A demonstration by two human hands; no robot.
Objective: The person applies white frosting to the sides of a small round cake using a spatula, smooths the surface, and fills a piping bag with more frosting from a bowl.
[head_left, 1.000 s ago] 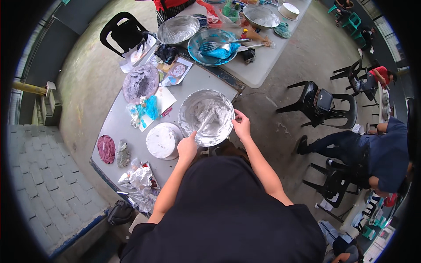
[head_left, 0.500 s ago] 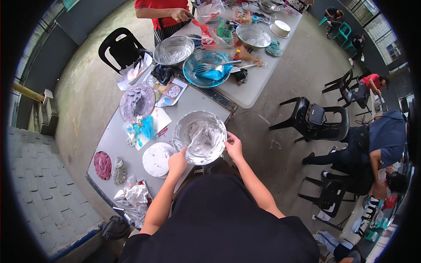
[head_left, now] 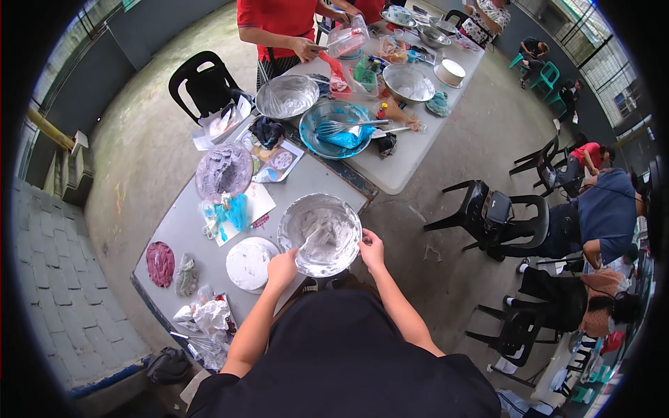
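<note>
A round metal mixing bowl, its inside smeared with whitish-grey frosting, is between my two hands at the table's near right edge. My left hand grips its lower left rim, thumb over the edge. On the opposite side my right hand holds the rim, with the fingers partly hidden behind the bowl. Just left of it, a white frosted round cake lies on the table. Further away sits a round plate of purple-grey frosting, with a blue-stained piping bag beside it.
Maroon and grey-green frosting bags lie left, near crumpled foil. On the far table stand a blue-smeared bowl and a metal bowl with a whisk. A person in red works there; black chairs stand right.
The view has tilted up slightly, so the tables sit lower in the picture and more of the people in red shows. Both my hands keep hold of the bowl.
</note>
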